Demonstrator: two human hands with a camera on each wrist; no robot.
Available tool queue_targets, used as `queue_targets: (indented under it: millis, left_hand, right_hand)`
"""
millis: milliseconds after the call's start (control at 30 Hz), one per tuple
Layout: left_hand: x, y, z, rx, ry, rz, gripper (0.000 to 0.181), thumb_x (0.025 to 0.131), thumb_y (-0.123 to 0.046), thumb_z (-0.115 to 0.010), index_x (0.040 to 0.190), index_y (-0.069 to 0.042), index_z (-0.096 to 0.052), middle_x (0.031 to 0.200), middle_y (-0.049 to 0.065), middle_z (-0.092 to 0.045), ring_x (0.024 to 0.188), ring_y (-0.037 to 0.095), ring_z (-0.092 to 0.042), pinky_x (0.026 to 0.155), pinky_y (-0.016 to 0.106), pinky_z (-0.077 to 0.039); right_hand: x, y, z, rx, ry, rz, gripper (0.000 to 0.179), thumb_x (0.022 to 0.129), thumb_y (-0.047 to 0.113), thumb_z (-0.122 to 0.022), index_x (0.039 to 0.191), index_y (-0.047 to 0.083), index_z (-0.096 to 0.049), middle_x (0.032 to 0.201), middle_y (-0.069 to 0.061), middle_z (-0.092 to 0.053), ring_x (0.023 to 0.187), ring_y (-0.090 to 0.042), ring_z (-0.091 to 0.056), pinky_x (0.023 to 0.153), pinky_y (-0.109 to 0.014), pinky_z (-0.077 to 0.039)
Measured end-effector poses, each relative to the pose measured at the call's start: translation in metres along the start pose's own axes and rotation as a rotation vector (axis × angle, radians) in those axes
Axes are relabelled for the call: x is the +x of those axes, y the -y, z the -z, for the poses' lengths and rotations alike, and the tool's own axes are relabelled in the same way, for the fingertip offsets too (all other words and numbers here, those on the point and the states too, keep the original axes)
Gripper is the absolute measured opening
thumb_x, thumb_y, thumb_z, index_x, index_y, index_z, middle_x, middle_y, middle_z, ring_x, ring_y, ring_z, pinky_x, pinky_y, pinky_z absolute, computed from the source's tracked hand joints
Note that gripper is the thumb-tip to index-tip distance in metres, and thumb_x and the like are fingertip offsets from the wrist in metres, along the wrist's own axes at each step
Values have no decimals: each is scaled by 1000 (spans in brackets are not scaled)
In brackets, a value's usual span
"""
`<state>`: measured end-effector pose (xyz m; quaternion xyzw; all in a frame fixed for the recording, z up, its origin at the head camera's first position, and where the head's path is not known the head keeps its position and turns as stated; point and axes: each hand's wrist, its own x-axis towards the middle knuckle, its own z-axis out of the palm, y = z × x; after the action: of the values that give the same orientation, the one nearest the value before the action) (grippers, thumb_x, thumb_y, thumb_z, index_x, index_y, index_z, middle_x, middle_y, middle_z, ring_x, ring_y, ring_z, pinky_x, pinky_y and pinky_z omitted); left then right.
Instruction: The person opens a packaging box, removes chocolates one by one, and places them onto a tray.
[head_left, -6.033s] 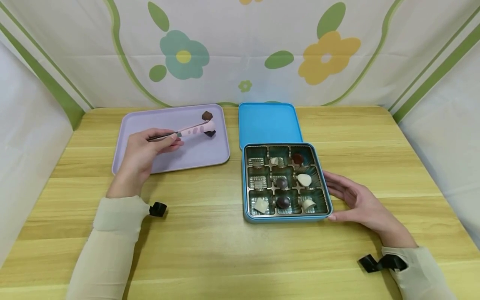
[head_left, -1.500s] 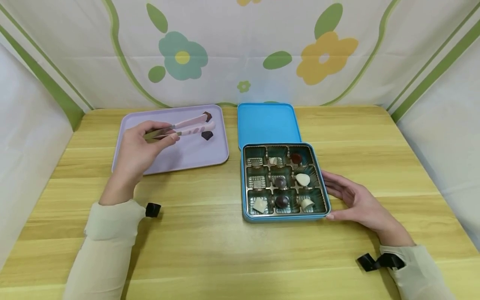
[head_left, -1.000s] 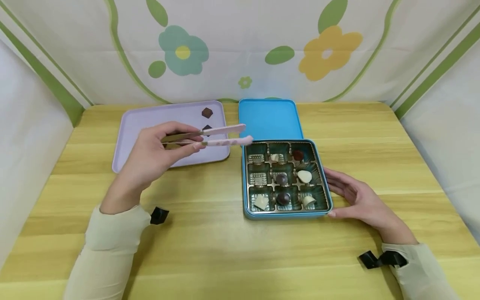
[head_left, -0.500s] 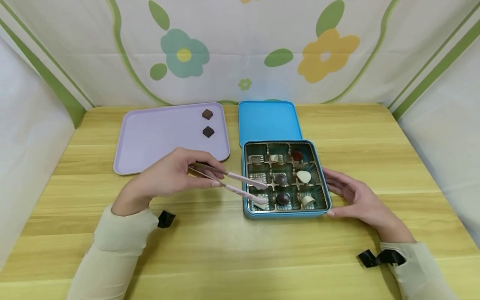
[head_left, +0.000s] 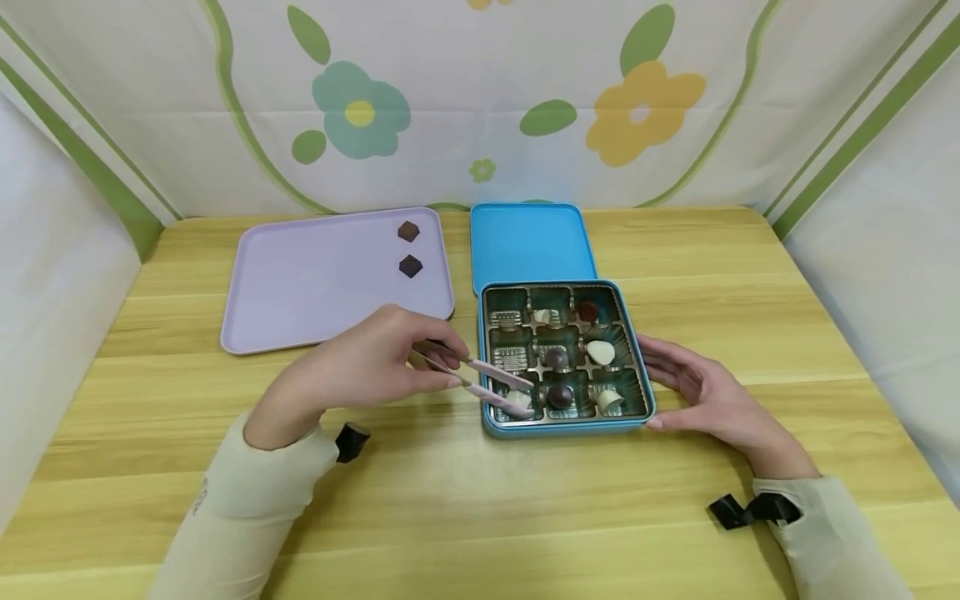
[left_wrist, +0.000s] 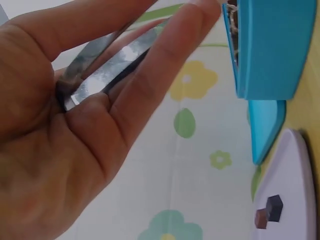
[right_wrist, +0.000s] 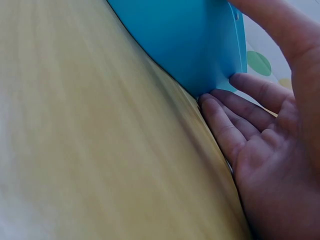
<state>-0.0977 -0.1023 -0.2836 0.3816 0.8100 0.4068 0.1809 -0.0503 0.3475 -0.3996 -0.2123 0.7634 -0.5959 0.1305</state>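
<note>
My left hand (head_left: pixel 375 358) holds tongs (head_left: pixel 498 374) with pink arms and a metal bend. Their spread tips dip into the front-left compartment of the blue tin (head_left: pixel 570 427), one on each side of a white chocolate (head_left: pixel 518 398). In the left wrist view the metal end of the tongs (left_wrist: pixel 110 62) lies against the palm. My right hand (head_left: pixel 701 396) touches the tin's right side, fingertips low on the wall and thumb by the front corner; the right wrist view shows those fingers (right_wrist: pixel 222 122) extended. A gold divided insert fills the tin.
Other compartments hold dark chocolates (head_left: pixel 560 396), white ones (head_left: pixel 601 352) and a reddish-brown one (head_left: pixel 587 312); two at the left hold nothing. The blue lid (head_left: pixel 532 242) lies behind the tin. Two brown chocolates (head_left: pixel 410 266) sit on a lilac tray (head_left: pixel 322 275) at the left.
The left hand has carried the tongs rightward and forward from the tray to the tin. They opened over the tray, leaving both brown chocolates there. The right hand has stayed at the tin.
</note>
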Motion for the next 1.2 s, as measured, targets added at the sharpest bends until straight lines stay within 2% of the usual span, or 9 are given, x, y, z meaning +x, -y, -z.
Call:
queue_targets:
  millis: [200, 400, 533, 667, 867, 1000, 1100, 1200]
  left_hand:
    - [8, -8, 2, 38, 42, -12, 12, 94, 1, -80, 105, -3, -79, 95, 4, -78, 85, 5, -75, 79, 23, -66]
    - [27, -29, 11, 175, 129, -72, 11, 91, 4, -78, 99, -4, -78, 90, 2, -78, 81, 3, -71, 77, 23, -64]
    - [37, -36, 14, 210, 190, -50, 12, 90, 4, -79, 100, -1, -77, 92, 5, -78, 82, 6, -71, 78, 22, -63]
    - [40, -27, 11, 158, 206, -23, 9, 92, 4, -79, 99, -1, -77, 92, 7, -78, 83, 7, -73, 79, 22, -64]
    - [31, -2, 11, 14, 156, -22, 10, 92, 2, -82, 100, -3, -80, 93, 4, -80, 86, 8, -77, 81, 25, -66]
    - [27, 9, 12, -26, 123, -23, 13, 91, -1, -85, 102, -5, -81, 93, 1, -79, 84, 9, -75, 79, 28, -66]
    - [24, 15, 13, -40, 100, 7, 14, 91, -3, -86, 104, -7, -81, 92, -1, -79, 83, 10, -74, 78, 29, -65]
    - [18, 20, 15, -73, 73, 64, 16, 91, -6, -87, 106, -10, -82, 92, -2, -80, 84, 13, -75, 76, 28, -63]
  right_hand:
    - [0, 0, 0, 4, -1, -2, 97, 81, -23, -79, 165, -7, -32, 164, 15, -49, 144, 1, -56, 116, -14, -47]
    - [-4, -1, 3, -5, -11, 4, 97, 81, -25, -78, 165, -7, -32, 164, 16, -48, 143, 2, -56, 115, -13, -46]
    - [-4, -1, 3, -10, -10, -3, 97, 81, -24, -78, 165, -6, -32, 164, 16, -48, 143, 2, -56, 115, -13, -47]
    - [-2, 0, 1, -10, -2, -9, 97, 82, -22, -78, 165, -6, -32, 165, 15, -48, 144, 1, -56, 115, -14, -47]
    - [0, 0, 2, -5, -4, 0, 97, 80, -24, -78, 165, -7, -32, 164, 15, -48, 144, 1, -55, 116, -14, -46]
    - [-1, 0, 2, 2, -3, -2, 97, 81, -24, -78, 165, -7, -32, 164, 15, -48, 144, 1, -55, 116, -14, -46]
    - [0, 0, 1, 4, -2, -7, 97, 81, -23, -78, 165, -7, -32, 164, 14, -49, 144, 1, -55, 116, -14, -47]
    - [0, 0, 1, 5, -1, -10, 97, 81, -23, -78, 165, -6, -32, 165, 14, -49, 144, 1, -56, 116, -14, -47]
